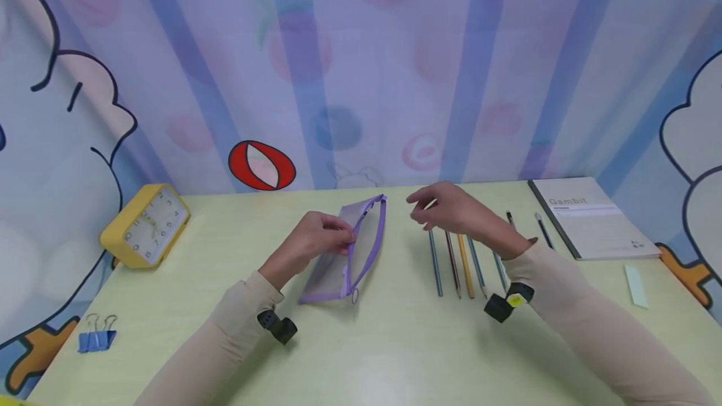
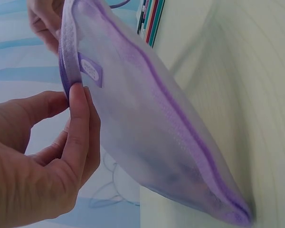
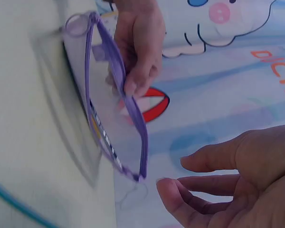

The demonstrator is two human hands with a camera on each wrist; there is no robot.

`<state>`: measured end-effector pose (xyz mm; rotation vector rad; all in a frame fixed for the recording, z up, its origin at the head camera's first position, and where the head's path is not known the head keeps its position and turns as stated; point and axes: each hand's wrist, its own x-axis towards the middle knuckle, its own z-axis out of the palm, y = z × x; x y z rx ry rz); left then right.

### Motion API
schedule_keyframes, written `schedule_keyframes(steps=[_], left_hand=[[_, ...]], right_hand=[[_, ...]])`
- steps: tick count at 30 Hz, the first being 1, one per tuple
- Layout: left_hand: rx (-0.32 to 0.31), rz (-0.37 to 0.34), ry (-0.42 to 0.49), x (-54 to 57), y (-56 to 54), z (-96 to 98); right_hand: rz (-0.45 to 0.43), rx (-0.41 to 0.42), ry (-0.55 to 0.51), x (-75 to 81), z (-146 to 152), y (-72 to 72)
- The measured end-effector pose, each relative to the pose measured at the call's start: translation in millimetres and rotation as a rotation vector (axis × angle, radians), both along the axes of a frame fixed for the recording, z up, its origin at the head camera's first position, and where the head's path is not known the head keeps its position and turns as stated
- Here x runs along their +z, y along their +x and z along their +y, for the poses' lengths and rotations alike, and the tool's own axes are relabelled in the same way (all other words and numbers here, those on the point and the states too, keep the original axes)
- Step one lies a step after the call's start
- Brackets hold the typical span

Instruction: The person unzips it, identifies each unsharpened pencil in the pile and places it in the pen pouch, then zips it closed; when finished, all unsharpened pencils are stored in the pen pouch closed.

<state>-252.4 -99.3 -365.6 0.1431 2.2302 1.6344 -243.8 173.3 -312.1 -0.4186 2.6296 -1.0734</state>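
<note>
Pinches the purple rim of a see-through zip pouch [image 1: 327, 277] with the left hand [image 1: 310, 237], between thumb and fingers, with the mouth gaping just to the right of those fingertips and the filmy body sloping down below them. Holds the right hand [image 1: 451, 208] apart from the pouch, to the right of its open mouth, with fingers loosely bent around nothing. Judging by the thin walls, probably weighs very little and handles softly, apt to sag or crease away from the grip. Seems somewhat firmer along the purple binding, so best taken there rather than by the slack wall, likely prone to folding. Unlikely to break, but better not tugged hard at the zip. Offers a ring pull [image 1: 355, 296] at the mouth's near corner, on the body's side of the left hand. Just nearer the body than the right hand, partly hidden beneath it and its forearm, shows a row of pencils [image 1: 465, 266]: presumably light, stiff, smooth, ready to roll if nudged, and best held around the middle of the shaft.
</note>
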Motion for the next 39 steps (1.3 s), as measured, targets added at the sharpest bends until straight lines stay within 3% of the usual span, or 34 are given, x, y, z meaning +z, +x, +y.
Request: schedule_keyframes(steps=[7,10,17,24,33,39], left_hand=[[0.009,0.006,-0.013,0.5,0.3,-1.1],[0.011,0.004,-0.007,1.7,1.5,-0.3],[0.016,0.000,-0.020,1.1,2.3,-0.8],[0.016,0.009,-0.045,-0.9,0.7,-2.0],[0.021,0.009,-0.051,0.3,0.7,-2.6],[0.020,0.003,-0.047,-1.9,0.4,-3.7]], right_hand=[[0.181,-0.061,0.192,-19.8,31.1,-1.3],[0.212,-0.085,0.254,-32.0,42.2,-0.1],[0.175,-0.080,0.295,-55.7,51.4,6.2],[0.174,-0.057,0.385,-72.3,46.3,2.9],[0.112,-0.078,0.529,-72.8,32.3,-0.1],[0.064,-0.128,0.553,-72.3,23.1,-1.3]])
